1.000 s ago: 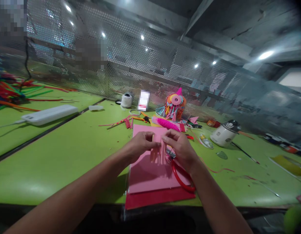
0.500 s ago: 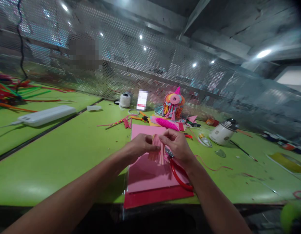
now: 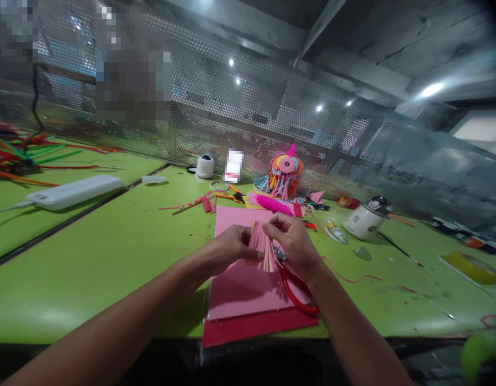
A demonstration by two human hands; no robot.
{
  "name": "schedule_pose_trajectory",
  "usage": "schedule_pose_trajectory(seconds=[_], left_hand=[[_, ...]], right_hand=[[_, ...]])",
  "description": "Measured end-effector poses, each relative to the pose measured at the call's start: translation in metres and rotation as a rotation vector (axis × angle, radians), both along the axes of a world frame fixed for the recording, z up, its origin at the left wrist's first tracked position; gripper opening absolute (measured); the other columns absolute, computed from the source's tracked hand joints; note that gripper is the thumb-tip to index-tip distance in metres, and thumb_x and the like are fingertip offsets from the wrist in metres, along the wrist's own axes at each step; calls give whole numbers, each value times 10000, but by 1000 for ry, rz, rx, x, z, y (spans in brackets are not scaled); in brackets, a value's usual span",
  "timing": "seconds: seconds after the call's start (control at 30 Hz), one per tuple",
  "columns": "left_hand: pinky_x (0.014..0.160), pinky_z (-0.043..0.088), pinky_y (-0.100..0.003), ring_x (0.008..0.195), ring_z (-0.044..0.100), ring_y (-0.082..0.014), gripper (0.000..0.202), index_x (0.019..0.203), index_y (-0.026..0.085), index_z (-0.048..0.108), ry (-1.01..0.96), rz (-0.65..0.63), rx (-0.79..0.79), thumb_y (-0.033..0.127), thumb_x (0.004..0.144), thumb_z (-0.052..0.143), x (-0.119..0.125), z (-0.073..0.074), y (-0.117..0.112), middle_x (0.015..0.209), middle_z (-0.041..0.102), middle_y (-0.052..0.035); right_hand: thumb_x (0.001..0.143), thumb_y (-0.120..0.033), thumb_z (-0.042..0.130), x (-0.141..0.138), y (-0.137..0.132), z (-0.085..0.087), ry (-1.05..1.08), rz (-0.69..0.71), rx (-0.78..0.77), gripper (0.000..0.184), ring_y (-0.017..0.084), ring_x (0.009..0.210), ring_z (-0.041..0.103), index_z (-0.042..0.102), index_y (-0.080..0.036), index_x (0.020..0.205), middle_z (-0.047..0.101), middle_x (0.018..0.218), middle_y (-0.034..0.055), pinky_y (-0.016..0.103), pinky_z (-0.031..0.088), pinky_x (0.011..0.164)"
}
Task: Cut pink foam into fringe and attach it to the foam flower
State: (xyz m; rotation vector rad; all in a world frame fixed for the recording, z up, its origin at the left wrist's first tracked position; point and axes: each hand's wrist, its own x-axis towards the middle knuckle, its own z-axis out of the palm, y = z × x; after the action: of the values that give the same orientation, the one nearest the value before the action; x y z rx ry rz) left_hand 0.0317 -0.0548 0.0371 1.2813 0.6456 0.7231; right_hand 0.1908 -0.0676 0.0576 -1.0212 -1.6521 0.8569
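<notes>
At pink fringe (image 3: pixel 264 247); hands (image 3: pixel 228 249) (image 3: pixel 294 244) close together

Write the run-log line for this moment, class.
left hand: holds fringed pink paper; right hand: pinches it; below: pink sheet, red sheet; beside right hand: red-handled scissors

No text is readable; any lettering seems too small or blurred.

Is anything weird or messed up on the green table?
Nothing looks clearly broken or spilled, just untidy. A wavy pink strand lies loose on the green table, to the right of the red-handled scissors, like a leftover. The fringed paper between the hands is all slits, but that looks deliberate.
</notes>
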Motion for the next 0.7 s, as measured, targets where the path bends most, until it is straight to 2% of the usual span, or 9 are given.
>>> schedule_pose_trajectory(seconds=[0.17, 0.27, 0.47, 0.6, 0.7], left_hand=[[696, 438, -289, 681, 579, -151, 305, 807, 121, 675, -39, -30, -21, 56, 512, 716, 3, -1, -2, 741, 662, -36], [726, 434, -288, 709, 577, -151, 323, 818, 126, 668, -45, -29, -8, 55, 508, 723, 4, 1, -4, 735, 655, -24], [560, 388, -244, 527, 499, -102, 122, 661, 108, 640, 32, 1, 50, 115, 564, 712, 3, 0, -5, 578, 594, 1], [574, 404, -264, 545, 518, -117, 156, 679, 101, 630, 10, -44, 66, 156, 571, 729, 4, -2, -4, 596, 603, -15], [575, 409, -264, 577, 528, -121, 244, 771, 106, 618, -49, -59, 66, 143, 560, 737, 6, -3, -4, 652, 609, -16]], right_hand=[[760, -304, 590, 3, 3, -1, 16, -9, 5, 178, 96, 560, 430, 548, -155, 673, 473, 600, -37, 231, 356, 561], [756, -297, 594, 2, 4, -1, 47, -4, -4, 174, 95, 559, 428, 550, -150, 675, 472, 599, -36, 228, 352, 550], [760, -295, 604, 3, 5, 1, 90, -3, -39, 175, 84, 554, 408, 559, -147, 680, 470, 610, -40, 216, 342, 542], [752, -318, 615, 4, 7, 0, 90, 22, -55, 183, 91, 553, 427, 556, -158, 687, 480, 608, -39, 226, 355, 550], [746, -331, 617, 6, 9, -2, 72, 25, -76, 187, 101, 561, 450, 555, -163, 692, 499, 609, -35, 234, 368, 561]])
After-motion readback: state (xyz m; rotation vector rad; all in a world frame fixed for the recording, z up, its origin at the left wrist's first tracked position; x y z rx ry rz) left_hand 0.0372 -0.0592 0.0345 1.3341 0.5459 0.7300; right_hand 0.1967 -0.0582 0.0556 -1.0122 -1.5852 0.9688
